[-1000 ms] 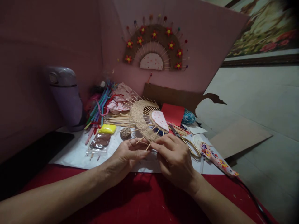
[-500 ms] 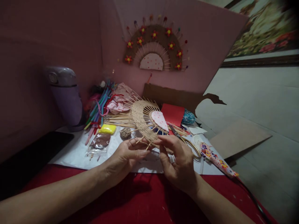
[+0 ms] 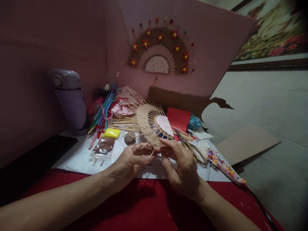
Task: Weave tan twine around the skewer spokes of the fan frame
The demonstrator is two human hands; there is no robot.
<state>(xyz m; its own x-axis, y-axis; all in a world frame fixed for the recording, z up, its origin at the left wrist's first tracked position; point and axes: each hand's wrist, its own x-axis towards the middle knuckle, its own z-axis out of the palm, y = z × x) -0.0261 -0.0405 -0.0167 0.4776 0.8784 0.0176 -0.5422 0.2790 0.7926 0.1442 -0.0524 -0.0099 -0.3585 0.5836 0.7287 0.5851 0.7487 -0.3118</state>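
Observation:
A half-round fan of woven twine on thin wooden sticks is tilted up between my hands, its dotted fabric centre facing me. My left hand grips the near end, thumb and fingers closed around the sticks there. My right hand pinches the woven band's lower edge with bent fingers. Exactly what lies between those fingertips is partly hidden. Just left of the fan sits a small ball of twine. Gold-handled scissors lie beside my right hand.
A finished flowered fan hangs on the pink board. Around the white sheet are a purple bottle, clay packets, pipe cleaners, red card, blue yarn and a fabric-covered glue gun with a cord.
My right hand's fingers have shifted slightly left and lower along the fan's edge. My left hand keeps its place. The whole view has moved very slightly.

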